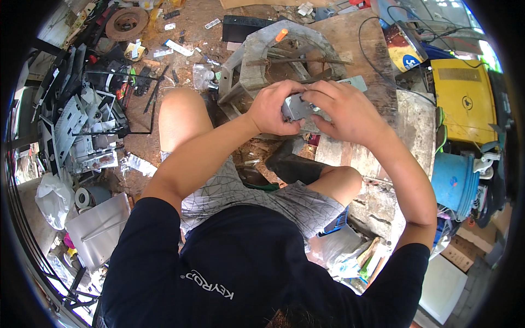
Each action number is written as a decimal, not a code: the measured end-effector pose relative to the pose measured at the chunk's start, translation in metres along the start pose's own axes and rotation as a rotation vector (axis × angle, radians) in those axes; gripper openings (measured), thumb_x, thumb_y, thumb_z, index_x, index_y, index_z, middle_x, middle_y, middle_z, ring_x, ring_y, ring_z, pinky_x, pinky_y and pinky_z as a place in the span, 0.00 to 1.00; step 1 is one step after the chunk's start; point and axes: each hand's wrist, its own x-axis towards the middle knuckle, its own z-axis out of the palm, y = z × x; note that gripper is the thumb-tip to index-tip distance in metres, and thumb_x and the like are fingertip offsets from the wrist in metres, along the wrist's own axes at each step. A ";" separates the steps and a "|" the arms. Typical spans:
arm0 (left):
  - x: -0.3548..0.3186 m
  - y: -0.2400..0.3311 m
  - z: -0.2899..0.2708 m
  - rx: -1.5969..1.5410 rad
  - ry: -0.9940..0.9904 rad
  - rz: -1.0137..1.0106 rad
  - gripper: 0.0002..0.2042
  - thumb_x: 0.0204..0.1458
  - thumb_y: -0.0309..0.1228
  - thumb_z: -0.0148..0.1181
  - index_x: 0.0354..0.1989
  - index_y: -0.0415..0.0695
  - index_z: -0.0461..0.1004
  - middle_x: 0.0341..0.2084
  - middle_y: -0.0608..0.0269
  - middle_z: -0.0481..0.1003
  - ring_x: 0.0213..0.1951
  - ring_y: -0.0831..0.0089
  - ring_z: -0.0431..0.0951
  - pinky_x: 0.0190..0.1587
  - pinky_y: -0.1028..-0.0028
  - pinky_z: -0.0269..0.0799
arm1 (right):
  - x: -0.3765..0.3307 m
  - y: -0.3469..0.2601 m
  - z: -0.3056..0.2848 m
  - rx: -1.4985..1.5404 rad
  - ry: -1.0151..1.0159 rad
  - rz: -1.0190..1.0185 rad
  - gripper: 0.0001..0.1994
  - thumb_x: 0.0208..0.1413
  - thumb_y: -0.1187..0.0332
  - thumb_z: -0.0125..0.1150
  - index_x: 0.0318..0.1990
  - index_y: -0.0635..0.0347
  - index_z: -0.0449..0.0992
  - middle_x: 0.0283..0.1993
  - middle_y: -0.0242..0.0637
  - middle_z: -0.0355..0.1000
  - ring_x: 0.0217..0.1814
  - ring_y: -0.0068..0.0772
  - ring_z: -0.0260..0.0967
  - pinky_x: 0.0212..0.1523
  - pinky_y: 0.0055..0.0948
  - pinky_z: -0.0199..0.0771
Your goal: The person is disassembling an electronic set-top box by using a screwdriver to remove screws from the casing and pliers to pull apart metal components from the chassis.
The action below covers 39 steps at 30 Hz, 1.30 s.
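Note:
A small boxy grey metal part (296, 107) is held up in front of me, above the near side of a worn grey stand. My left hand (275, 107) is closed around its left side, thumb along the lower edge. The fingers of my right hand (344, 111) are bent over its right side and top, and they cover much of it. Whatever else the right fingertips may touch is hidden. Just beyond my hands stands the angular grey stand (252, 54), with an open middle crossed by bars. An orange handle-like piece (281, 35) rests on its top.
Scrap metal panels and frames (71, 117) are heaped at the left. Small parts lie about the brown floor (191, 33). A wooden board (363, 44) is beyond my right hand. Right of it are a yellow case (464, 98), a blue bucket (454, 183) and a loose black cable (365, 54).

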 end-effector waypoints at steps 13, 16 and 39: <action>-0.001 0.001 -0.002 0.024 -0.013 0.000 0.30 0.32 0.37 0.71 0.47 0.39 0.70 0.42 0.51 0.77 0.42 0.50 0.79 0.46 0.61 0.76 | 0.001 0.001 0.004 -0.096 -0.013 -0.086 0.03 0.49 0.70 0.61 0.32 0.55 0.76 0.39 0.31 0.70 0.44 0.33 0.72 0.44 0.33 0.73; -0.003 0.000 0.000 0.017 -0.021 -0.017 0.30 0.32 0.37 0.71 0.47 0.40 0.70 0.42 0.51 0.77 0.42 0.50 0.79 0.46 0.61 0.76 | -0.001 0.000 0.000 -0.006 0.053 0.009 0.03 0.50 0.69 0.61 0.31 0.55 0.76 0.38 0.31 0.70 0.43 0.34 0.72 0.42 0.33 0.73; -0.001 0.001 -0.002 0.042 -0.028 -0.020 0.29 0.32 0.34 0.69 0.48 0.40 0.70 0.42 0.51 0.78 0.42 0.49 0.79 0.46 0.61 0.76 | 0.002 0.000 -0.004 0.068 0.029 0.048 0.10 0.48 0.67 0.65 0.38 0.55 0.76 0.39 0.31 0.71 0.43 0.36 0.73 0.43 0.35 0.74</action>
